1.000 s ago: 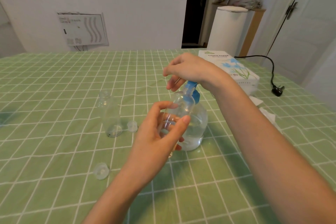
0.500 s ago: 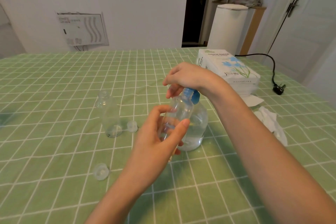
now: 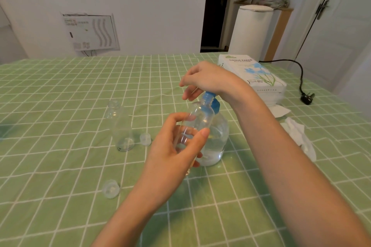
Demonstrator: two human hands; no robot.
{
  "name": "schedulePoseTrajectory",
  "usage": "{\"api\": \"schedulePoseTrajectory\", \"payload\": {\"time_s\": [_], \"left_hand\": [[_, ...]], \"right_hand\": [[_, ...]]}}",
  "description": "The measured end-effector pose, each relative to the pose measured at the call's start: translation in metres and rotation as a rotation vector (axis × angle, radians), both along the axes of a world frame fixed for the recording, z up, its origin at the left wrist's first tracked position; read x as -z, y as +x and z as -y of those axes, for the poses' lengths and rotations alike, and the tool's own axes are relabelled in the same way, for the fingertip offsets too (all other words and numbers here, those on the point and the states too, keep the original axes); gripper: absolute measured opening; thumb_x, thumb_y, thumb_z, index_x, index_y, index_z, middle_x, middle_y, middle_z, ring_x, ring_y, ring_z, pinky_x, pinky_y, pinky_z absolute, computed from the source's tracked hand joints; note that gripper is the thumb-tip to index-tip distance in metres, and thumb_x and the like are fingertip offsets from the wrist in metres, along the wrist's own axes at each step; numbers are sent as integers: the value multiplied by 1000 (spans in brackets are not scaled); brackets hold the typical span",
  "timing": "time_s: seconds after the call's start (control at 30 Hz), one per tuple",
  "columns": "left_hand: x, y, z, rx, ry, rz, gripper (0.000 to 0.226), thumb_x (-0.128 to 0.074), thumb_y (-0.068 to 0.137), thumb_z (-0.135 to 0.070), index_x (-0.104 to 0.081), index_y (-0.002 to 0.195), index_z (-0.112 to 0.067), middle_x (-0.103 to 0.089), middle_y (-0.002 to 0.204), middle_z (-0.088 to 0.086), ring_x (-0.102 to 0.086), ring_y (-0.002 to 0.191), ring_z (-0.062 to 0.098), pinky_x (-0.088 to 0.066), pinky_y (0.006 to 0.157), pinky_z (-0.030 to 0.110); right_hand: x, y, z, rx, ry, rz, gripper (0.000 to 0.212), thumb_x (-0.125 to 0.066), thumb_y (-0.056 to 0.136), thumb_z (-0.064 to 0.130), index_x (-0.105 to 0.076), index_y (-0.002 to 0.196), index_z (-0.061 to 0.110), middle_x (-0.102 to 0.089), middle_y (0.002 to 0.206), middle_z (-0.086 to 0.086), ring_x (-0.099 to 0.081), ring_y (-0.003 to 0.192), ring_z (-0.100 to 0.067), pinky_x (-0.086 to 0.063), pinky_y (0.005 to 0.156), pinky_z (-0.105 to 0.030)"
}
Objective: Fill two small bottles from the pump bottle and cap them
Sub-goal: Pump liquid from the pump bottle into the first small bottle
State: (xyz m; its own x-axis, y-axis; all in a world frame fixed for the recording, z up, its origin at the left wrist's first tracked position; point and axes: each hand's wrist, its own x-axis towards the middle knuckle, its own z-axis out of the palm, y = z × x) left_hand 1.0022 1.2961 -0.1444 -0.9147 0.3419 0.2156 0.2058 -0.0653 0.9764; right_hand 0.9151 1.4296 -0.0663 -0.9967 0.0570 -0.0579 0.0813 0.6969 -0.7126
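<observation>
— Two small bottles are out, and only one is in hand. Which step is this?

— Filling the first, by my reading. The left hand (image 3: 172,146) has its thumb and fingers curled around a small clear bottle (image 3: 197,122), tilted with its mouth right under the blue pump head (image 3: 208,97) of the pump bottle (image 3: 215,136), which stands upright on the green checked tablecloth (image 3: 60,86).

— And the other hand?

— The right hand (image 3: 208,78) sits on top of the pump, wrist bent, fingers loosely curled downward. Whether it presses at this instant I cannot tell; the palm hides the contact.

— Is any liquid in the held bottle?

— Too clear to judge; glare and the fingers cover most of it.

— Where is the second one?

— The second small bottle (image 3: 120,126) stands open and upright to the left, well apart from the pump bottle. One cap (image 3: 145,139) lies just beside its base, another cap (image 3: 110,188) nearer the person.

— So what does the next move call for?

— Keeping the small mouth lined up with the nozzle while the right hand pumps straight down, I'd say; a slip would spill onto the cloth. Capping has not begun.
</observation>
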Motion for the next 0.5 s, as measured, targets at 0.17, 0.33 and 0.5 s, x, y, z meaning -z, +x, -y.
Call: {"api": "schedulePoseTrajectory", "payload": {"time_s": [0.17,0.33,0.5], "left_hand": [[2,-1,-1,-2,-9,3,44,-61,65,-50,-56,102,-28,-67,80,-1,-61,59,5,-45,47,12],[5,-1,0,-2,-30,5,43,-61,65,-50,-55,103,-30,-67,82,-1,-62,60,5,-46,50,14],[2,-2,0,0,-22,-7,45,-61,64,-54,-56,103,-33,-66,81,-6,-62,61,6,-46,49,14]], "right_hand": [[6,-2,-1,-19,-22,32,22,-53,92,16,-64,106,3,-70,72,-3,-60,82,-32,-46,100,-49],[10,-1,0,-16,-26,52,24,-54,92,17,-65,108,3,-71,74,-3,-63,105,-37,-46,101,-47],[0,-4,-1,26,-30,27,43,-53,91,18,-54,125,-8,-74,87,-10,-63,106,-39,-51,93,-46]]}}
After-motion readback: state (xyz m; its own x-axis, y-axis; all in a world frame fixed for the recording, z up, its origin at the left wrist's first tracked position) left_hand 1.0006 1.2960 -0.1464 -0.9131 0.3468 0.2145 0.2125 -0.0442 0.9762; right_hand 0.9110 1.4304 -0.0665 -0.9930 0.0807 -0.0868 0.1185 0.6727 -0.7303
